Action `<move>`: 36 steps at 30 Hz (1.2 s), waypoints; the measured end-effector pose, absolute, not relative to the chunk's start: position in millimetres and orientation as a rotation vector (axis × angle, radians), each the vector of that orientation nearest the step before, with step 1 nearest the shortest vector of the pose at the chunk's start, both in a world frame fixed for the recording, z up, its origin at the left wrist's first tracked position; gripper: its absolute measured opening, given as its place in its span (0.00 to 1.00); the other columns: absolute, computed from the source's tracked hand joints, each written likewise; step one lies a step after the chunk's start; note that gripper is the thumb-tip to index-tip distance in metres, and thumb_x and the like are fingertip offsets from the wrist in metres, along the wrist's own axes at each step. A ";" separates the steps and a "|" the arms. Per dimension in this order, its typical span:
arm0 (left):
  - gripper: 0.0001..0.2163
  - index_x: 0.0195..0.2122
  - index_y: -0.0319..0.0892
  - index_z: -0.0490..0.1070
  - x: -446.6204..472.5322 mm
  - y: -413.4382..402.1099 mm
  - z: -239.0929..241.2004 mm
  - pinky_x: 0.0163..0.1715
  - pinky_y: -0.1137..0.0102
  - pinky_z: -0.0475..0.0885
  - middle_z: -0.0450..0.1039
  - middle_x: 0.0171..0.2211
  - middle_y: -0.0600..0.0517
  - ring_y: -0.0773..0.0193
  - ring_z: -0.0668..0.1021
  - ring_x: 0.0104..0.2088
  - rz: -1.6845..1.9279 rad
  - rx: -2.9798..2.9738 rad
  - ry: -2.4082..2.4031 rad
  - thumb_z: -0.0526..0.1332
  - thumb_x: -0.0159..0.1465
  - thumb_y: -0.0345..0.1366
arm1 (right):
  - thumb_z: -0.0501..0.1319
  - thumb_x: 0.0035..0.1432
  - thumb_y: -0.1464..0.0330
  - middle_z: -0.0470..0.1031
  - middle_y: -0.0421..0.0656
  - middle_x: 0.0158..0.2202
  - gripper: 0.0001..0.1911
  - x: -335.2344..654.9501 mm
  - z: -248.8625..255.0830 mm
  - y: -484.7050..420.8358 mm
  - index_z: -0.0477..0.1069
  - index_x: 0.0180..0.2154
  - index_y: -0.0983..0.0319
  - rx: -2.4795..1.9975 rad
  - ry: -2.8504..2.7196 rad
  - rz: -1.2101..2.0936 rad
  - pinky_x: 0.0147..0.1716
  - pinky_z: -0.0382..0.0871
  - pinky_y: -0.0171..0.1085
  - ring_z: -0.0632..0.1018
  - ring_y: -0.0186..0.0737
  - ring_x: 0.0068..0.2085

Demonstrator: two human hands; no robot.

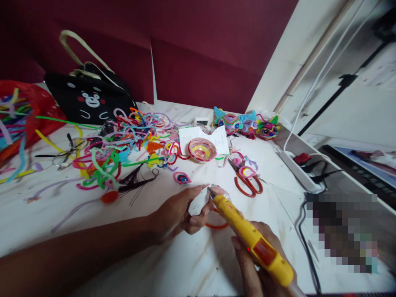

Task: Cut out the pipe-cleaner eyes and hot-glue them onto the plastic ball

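My left hand point(182, 210) is closed on a small white flat piece point(199, 202), pinched between thumb and fingers. My right hand point(260, 255) grips a yellow hot glue gun point(244, 231) whose metal tip meets or nearly meets the white piece's upper edge. Below the hands, an orange-red pipe cleaner loop point(217, 226) shows in part. Just beyond, an eye-shaped pipe cleaner piece point(182, 178) lies on the table. To the right, orange-handled scissors point(249, 185) have a second, pink and yellow eye-shaped piece point(247, 172) on them.
A colourful bowl point(202, 150) sits on a white paper cutout point(221, 138). Tangled pipe cleaners point(136, 132), eyeglasses point(63, 156) and a black bag point(89, 97) lie to the left. Finished-looking animal faces point(230, 122) stand at the back. A power strip point(297, 169) and black cable point(305, 243) run on the right.
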State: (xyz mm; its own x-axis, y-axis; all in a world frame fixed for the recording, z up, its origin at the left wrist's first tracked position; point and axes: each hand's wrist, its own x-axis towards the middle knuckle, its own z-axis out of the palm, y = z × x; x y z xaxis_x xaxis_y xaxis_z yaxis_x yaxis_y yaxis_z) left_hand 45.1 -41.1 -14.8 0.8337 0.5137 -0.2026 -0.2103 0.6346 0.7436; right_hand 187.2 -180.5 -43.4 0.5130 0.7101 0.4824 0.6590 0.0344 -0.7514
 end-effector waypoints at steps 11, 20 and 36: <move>0.15 0.31 0.38 0.69 44.9 -40.2 -14.3 0.17 0.75 0.46 0.64 0.25 0.53 0.74 0.57 0.18 0.445 0.749 0.443 0.53 0.68 0.44 | 0.62 0.64 0.58 0.77 0.45 0.37 0.11 189.5 -46.0 -184.0 0.72 0.42 0.59 -1.665 -1.172 0.155 0.27 0.68 0.36 0.80 0.44 0.36; 0.15 0.32 0.38 0.70 44.4 -40.1 -15.2 0.17 0.76 0.45 0.64 0.26 0.53 0.74 0.57 0.18 0.446 0.761 0.440 0.54 0.67 0.44 | 0.62 0.63 0.55 0.78 0.44 0.37 0.14 191.8 -41.4 -185.6 0.74 0.41 0.57 -1.696 -1.198 0.144 0.27 0.69 0.36 0.81 0.45 0.36; 0.19 0.52 0.35 0.69 44.4 -37.0 -9.1 0.16 0.76 0.44 0.62 0.27 0.54 0.73 0.56 0.18 0.472 0.757 0.503 0.52 0.67 0.43 | 0.74 0.43 0.57 0.72 0.42 0.21 0.19 266.7 -21.0 -151.0 0.71 0.26 0.64 -1.347 -0.625 0.915 0.20 0.65 0.33 0.72 0.36 0.21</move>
